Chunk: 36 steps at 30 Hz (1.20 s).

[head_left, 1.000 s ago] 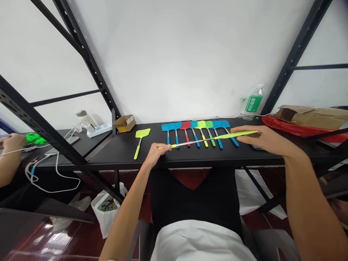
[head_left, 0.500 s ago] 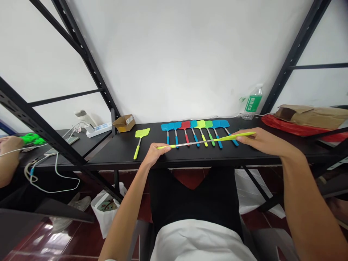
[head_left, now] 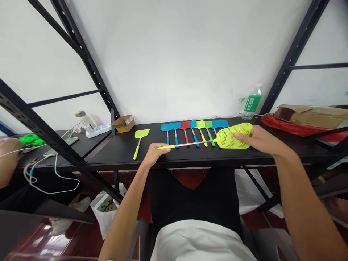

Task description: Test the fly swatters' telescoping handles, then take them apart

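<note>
A yellow-green fly swatter [head_left: 234,137] with an extended metal rod is stretched level between my hands, above the table's front part. My left hand [head_left: 155,153] is closed on its handle. At the other end, my right hand [head_left: 257,139] pinches the perforated head, thumb on its near face. Behind it lie several more fly swatters in a row, among them a red one [head_left: 185,125], a green one [head_left: 208,124] and a blue one [head_left: 165,127]. Apart from the row, left of my left hand, lies another yellow-green swatter [head_left: 142,133].
The black table [head_left: 108,154] stands between metal shelf posts. On it are a small open cardboard box [head_left: 123,124], a water bottle [head_left: 252,103] and a brown package [head_left: 312,115] on red plastic. At far left are a power strip [head_left: 99,129], cables and another person's arm [head_left: 8,159].
The held swatter has been turned about its length: its head was edge-on and now shows its broad perforated face. My right hand has rotated with it; my left hand stays on the handle.
</note>
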Available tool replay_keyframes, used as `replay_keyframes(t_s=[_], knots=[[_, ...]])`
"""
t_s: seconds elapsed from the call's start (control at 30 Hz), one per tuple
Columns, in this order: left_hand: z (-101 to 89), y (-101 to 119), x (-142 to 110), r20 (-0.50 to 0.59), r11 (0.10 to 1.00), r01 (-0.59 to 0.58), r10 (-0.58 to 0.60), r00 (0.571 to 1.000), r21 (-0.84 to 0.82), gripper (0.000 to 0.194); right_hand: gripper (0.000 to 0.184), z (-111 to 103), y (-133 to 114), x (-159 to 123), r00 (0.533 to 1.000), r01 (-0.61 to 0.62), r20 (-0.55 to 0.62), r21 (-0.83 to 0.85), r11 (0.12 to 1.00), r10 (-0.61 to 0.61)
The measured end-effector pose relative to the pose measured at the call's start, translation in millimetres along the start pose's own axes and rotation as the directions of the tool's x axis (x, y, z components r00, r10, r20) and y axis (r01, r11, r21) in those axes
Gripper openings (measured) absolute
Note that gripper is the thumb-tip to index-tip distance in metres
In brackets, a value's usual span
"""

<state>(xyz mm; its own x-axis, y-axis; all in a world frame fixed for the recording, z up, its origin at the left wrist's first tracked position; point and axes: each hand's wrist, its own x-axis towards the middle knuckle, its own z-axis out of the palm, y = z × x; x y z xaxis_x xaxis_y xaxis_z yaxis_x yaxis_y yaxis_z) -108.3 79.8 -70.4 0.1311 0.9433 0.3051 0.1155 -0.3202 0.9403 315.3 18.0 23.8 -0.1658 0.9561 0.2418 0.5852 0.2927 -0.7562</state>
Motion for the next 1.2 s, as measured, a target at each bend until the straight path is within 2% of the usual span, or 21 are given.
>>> replay_keyframes(t_s=[0.1,0.23,0.37,0.53,0.73,0.9,0.97,1.1,1.2], knots=[[-0.5,-0.6,0.3,0.001,1.0,-0.001,0.001,1.0,0.0,0.035,0.049,3.8,-3.7,0.8,0.996,-0.066,0.063,0.125,0.99,0.058],[-0.2,0.8,-0.4,0.01,1.0,0.004,-0.003,1.0,-0.011,0.033,0.046,11.3,-5.3,3.1,0.996,-0.083,-0.004,0.292,0.953,0.088],[1.8,5.3,-2.5,0.02,1.0,0.001,-0.001,1.0,-0.006,0.032,0.042,14.5,-5.3,4.3,0.995,-0.081,-0.016,0.397,0.914,0.095],[3.9,9.8,-3.9,0.067,0.999,0.015,-0.018,0.998,0.044,0.032,0.041,8.5,-6.9,1.4,0.986,-0.012,-0.142,0.435,0.9,0.082],[3.0,12.2,-5.2,0.107,0.996,0.02,-0.029,0.994,0.081,0.029,0.033,0.7,-8.8,-1.5,0.953,0.042,-0.288,0.431,0.901,0.093],[6.1,20.4,-8.3,0.185,0.995,0.003,-0.02,0.983,0.095,0.027,0.031,7.1,-18.9,-2.5,0.985,0.043,-0.171,0.396,0.917,0.028],[6.0,19.8,-8.0,0.179,0.996,-0.001,-0.016,0.984,0.092,0.028,0.03,9.3,-22.4,-3.3,0.988,0.059,-0.157,0.402,0.914,0.006],[3.7,12.6,-5.5,0.108,1.0,0.01,-0.012,0.994,0.022,0.031,0.027,7.6,-24.5,-5.4,0.98,0.05,-0.186,0.578,0.815,0.073],[4.2,10.7,-5.2,0.097,1.0,0.012,-0.013,0.995,0.004,0.031,0.026,6.6,-27.2,-7.5,0.977,0.037,-0.186,0.629,0.776,0.104]])
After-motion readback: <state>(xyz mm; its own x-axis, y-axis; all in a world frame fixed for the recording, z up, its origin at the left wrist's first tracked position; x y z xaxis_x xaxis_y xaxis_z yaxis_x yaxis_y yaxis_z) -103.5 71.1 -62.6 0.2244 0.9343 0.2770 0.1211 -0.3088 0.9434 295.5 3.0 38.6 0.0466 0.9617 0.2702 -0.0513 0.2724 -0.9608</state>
